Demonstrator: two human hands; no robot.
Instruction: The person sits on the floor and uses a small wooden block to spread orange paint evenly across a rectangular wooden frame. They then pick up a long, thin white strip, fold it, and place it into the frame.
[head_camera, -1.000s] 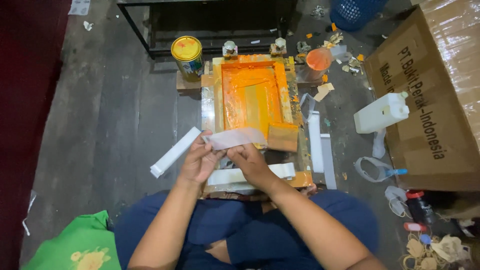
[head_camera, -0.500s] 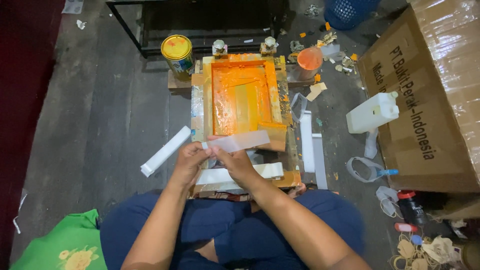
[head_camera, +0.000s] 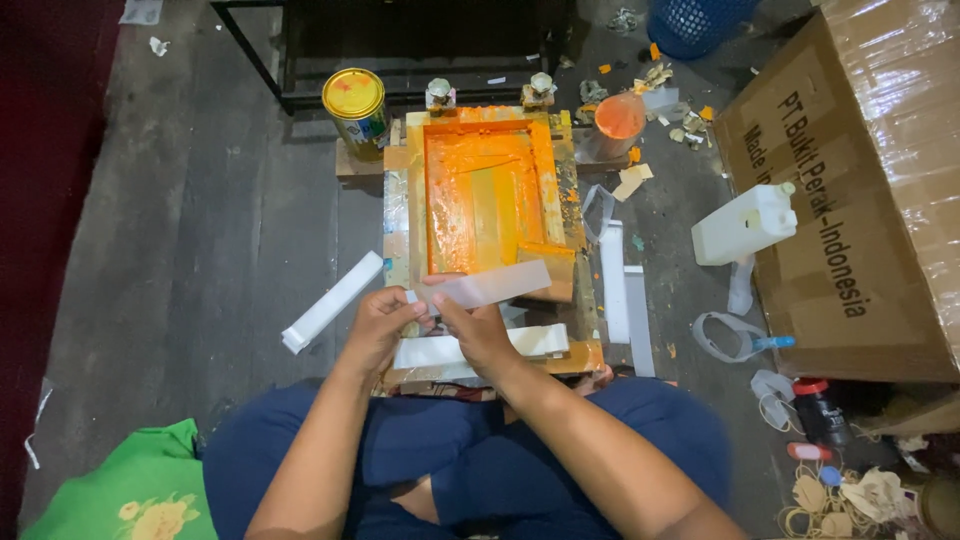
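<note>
**Pale strip held over the near edge of an orange-inked screen frame**

Seated on the floor, knees either side of the frame. Left hand (head_camera: 385, 322) and right hand (head_camera: 478, 330) both pinched shut on one pale translucent strip (head_camera: 487, 288), held flat and slightly tilted, right end higher, just above the near edge of the screen frame (head_camera: 488, 200). Grip at the strip's left end only; right end unsupported, reaching over a wooden squeegee (head_camera: 548, 270) lying in the frame's near right corner.

Risks, as judged: free end likely to sag into wet orange ink and smear; fingertips close to the ink, so transfer to the strip possible. More pale strips (head_camera: 332, 302) lying left of the frame, and others right of it, easily nudged by an elbow. Yellow-lidded tin (head_camera: 355, 102) and orange-filled cup (head_camera: 619, 118) at the far corners, well apart from the hands.

Unclear: what lies under the hands, whether the strip touches the frame, the strip's material. Clutter at the right edge cut off.
</note>
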